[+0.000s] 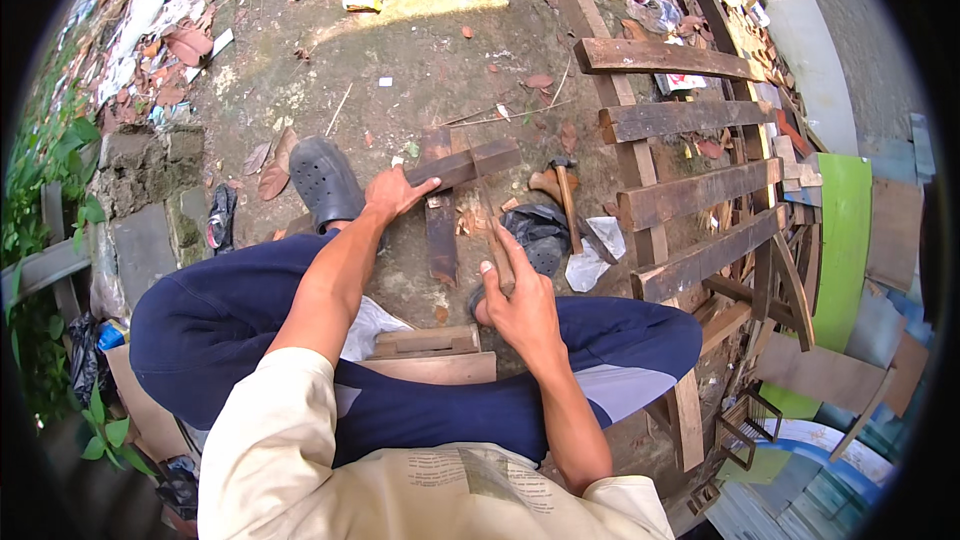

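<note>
A short dark wooden plank [462, 166] lies across another wooden plank [440, 230] on the ground in front of me. My left hand [392, 192] grips its left end, thumb along the top. In my right hand [522, 302] is a handsaw [487, 208], seen nearly edge-on, its thin blade reaching the held plank right of the left hand. The index finger stretches along its handle, and the teeth are too fine to make out. Sawdust and chips [470, 220] lie beside the lower plank. A hammer [568, 205] with a wooden handle rests to the right.
Grey clogs [325, 180] are on my feet. At the right leans a ladder-like frame of wooden slats [700, 120]. A white plastic scrap [597, 255] lies near the hammer. Concrete blocks [150, 180] stand at the left; boards [840, 270] pile at the far right.
</note>
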{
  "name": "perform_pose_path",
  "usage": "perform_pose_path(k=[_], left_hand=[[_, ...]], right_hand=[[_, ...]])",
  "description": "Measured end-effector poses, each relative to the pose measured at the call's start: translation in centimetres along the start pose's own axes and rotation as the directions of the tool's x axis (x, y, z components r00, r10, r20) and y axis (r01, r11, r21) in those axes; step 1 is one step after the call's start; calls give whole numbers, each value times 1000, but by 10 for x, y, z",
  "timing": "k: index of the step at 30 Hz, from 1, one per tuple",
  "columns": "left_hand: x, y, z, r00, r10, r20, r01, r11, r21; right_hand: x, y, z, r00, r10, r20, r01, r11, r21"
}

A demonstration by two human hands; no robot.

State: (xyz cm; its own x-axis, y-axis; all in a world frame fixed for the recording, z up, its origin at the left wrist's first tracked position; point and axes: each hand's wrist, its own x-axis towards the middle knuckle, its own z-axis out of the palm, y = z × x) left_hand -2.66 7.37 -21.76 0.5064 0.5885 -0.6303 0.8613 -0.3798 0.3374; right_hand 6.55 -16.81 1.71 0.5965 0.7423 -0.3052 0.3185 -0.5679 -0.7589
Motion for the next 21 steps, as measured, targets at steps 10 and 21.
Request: perform_pose_path(k=[10,21], left_hand=[[3,-3,-1,1000,27,10,-27,1000,9],[1,-2,1,999,35,-25,-33,997,74]], right_hand=[[23,-33,-30,987,-123,105,116,991,66],[18,-54,-22,985,41,165,-65,987,144]])
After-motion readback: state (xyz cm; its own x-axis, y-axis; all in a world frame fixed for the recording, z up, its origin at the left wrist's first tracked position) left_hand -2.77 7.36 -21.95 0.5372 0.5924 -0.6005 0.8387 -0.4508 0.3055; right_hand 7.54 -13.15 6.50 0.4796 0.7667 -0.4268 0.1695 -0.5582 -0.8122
